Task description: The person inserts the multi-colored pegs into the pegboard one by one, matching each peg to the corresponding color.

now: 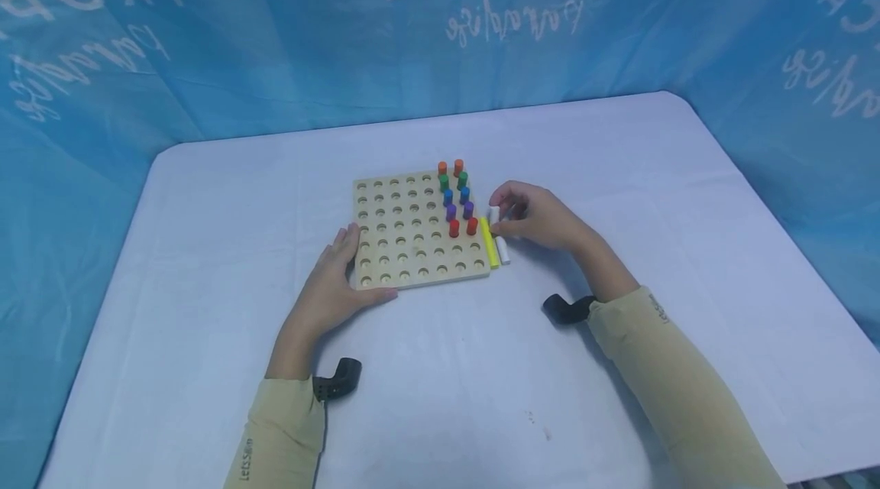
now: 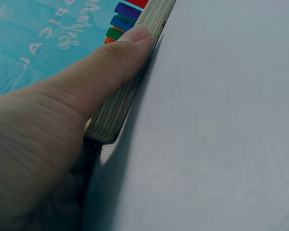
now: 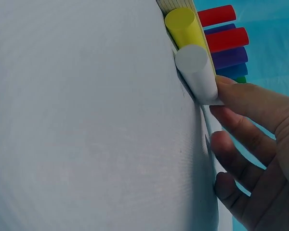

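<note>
A wooden pegboard (image 1: 406, 233) with rows of round holes lies on the table. Two columns of orange, green, blue, purple and red pegs (image 1: 454, 228) stand upright at its right side. My left hand (image 1: 330, 283) holds the board's near left corner, thumb (image 2: 120, 57) along the front edge and fingers at the left side. Off the right edge, yellow peg pieces (image 1: 490, 244) lie in a line beside white pegs (image 1: 503, 250). My right hand (image 1: 539, 215) pinches the farther white peg (image 1: 494, 215) between thumb and fingers; its far part is hidden in the right wrist view.
A white cloth covers the table (image 1: 440, 397). Blue printed curtains (image 1: 289, 38) hang behind and at both sides. Black wrist cameras (image 1: 338, 379) sit at both cuffs, close above the table.
</note>
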{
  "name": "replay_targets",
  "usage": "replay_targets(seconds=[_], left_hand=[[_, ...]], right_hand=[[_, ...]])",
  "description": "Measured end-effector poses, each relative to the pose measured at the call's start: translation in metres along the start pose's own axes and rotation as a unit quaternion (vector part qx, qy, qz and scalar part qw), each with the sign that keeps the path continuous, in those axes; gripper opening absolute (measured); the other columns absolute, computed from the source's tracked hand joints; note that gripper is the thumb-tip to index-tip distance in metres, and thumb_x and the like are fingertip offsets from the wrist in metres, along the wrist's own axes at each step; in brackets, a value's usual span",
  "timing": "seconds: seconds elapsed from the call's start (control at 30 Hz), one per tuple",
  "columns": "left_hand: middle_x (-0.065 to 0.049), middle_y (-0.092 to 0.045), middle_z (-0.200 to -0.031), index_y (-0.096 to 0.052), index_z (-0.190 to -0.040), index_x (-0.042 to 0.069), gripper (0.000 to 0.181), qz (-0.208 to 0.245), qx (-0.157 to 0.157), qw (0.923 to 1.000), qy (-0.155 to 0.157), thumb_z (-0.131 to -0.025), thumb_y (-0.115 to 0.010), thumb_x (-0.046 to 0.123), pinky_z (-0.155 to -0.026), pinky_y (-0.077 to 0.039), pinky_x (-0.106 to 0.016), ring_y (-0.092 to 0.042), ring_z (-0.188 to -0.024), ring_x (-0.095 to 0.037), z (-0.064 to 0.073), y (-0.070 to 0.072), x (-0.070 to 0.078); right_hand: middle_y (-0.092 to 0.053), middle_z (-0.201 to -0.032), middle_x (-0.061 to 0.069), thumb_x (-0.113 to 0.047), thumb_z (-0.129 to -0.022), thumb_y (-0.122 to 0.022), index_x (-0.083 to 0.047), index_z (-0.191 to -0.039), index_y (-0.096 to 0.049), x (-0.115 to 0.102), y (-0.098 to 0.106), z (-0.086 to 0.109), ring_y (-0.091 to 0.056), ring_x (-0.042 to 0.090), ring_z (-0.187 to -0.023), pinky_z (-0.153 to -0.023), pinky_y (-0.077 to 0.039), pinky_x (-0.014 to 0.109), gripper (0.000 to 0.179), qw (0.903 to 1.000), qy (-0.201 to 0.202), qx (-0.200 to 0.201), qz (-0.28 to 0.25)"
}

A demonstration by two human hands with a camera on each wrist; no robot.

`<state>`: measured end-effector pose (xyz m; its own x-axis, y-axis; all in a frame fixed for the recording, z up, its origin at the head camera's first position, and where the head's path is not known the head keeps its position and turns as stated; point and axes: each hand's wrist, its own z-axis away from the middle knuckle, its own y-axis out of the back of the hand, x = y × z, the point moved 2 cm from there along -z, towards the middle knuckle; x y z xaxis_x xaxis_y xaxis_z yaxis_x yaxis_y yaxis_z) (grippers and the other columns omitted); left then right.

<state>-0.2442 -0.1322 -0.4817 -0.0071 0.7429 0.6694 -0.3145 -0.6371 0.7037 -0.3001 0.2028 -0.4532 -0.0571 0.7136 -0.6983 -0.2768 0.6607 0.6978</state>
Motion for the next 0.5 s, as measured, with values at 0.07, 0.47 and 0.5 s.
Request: replay_targets(seconds=[0.07,0.47,0.5], left_hand=[[-0.005,-0.003,-0.169,-0.004,-0.161,0.024,0.128,0.0,0.0,1.0,-0.001,-0.067,-0.082,0.064,-0.122,-0.013,-0.063,-0.003,-0.154,-0.041,0.0,0.0,0.0],[-0.004,-0.003,-0.169,-0.004,-0.161,0.024,0.128,-0.001,0.002,1.0,-0.002,-0.067,-0.082,0.064,-0.122,-0.013,-0.062,-0.003,-0.154,-0.041,0.0,0.0,0.0],[-0.004,-0.003,-0.169,-0.004,-0.161,0.024,0.128,-0.001,0.002,1.0,-0.003,-0.067,-0.082,0.064,-0.122,-0.013,-0.062,-0.003,-0.155,-0.041,0.0,0.0,0.0]], right_hand=[[-0.065,-0.1,0.0,-0.019,-0.082,-0.082,-0.021,-0.11,-0.064,-0.001,0.0,0.0,-0.058,0.02,-0.089,-0.078,-0.051,0.032,0.033,1.0,0.005,0.007,-0.001],[-0.066,-0.1,0.003,-0.024,-0.086,-0.079,-0.021,-0.111,-0.07,-0.01,0.001,0.004,-0.057,0.022,-0.088,-0.066,-0.049,0.03,0.027,0.9999,-0.001,0.014,-0.009],[-0.066,-0.099,0.003,-0.024,-0.086,-0.078,-0.021,-0.112,-0.07,-0.011,0.001,0.005,-0.057,0.022,-0.087,-0.066,-0.049,0.03,0.028,0.9999,0.0,0.014,-0.009]])
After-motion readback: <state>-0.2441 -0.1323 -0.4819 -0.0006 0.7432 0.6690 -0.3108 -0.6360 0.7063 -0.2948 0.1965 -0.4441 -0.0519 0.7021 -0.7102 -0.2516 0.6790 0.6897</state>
